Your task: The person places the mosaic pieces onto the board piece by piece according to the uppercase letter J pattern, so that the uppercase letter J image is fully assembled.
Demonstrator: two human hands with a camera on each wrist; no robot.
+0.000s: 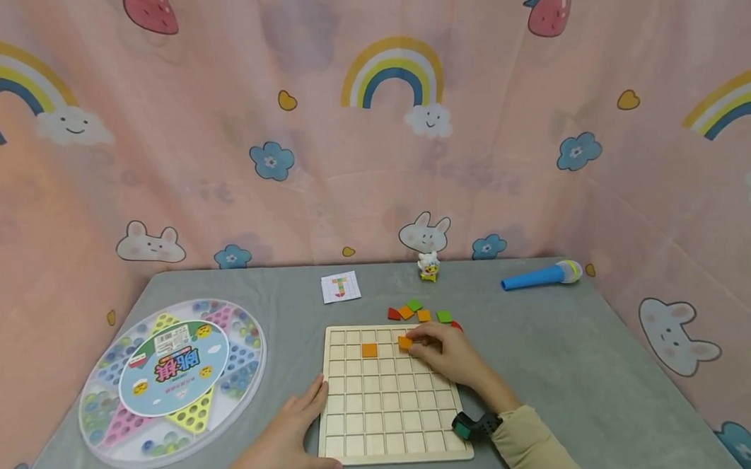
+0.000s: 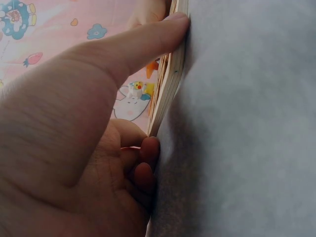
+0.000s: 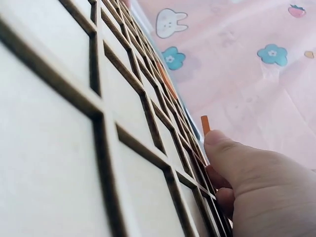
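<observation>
A pale wooden grid board (image 1: 391, 402) lies at the middle front of the table. My right hand (image 1: 453, 358) pinches a small orange square tile (image 1: 404, 343) between thumb and fingers over an upper row of squares. In the right wrist view, this orange tile (image 3: 205, 123) stands edge-on above the thumb tip, tilted to the board. Another orange tile (image 1: 369, 350) lies in a square farther left. My left hand (image 1: 287, 437) rests against the board's left edge, its thumb by the near corner. The left wrist view shows the thumb (image 2: 143, 44) stretched along the board's side.
Several loose red, orange and green tiles (image 1: 424, 315) lie behind the board. Farther back are a card with a coloured pattern (image 1: 340, 287), a small figurine (image 1: 428, 267) and a blue toy microphone (image 1: 537, 277). A round Chinese checkers set (image 1: 173, 383) with marbles lies left.
</observation>
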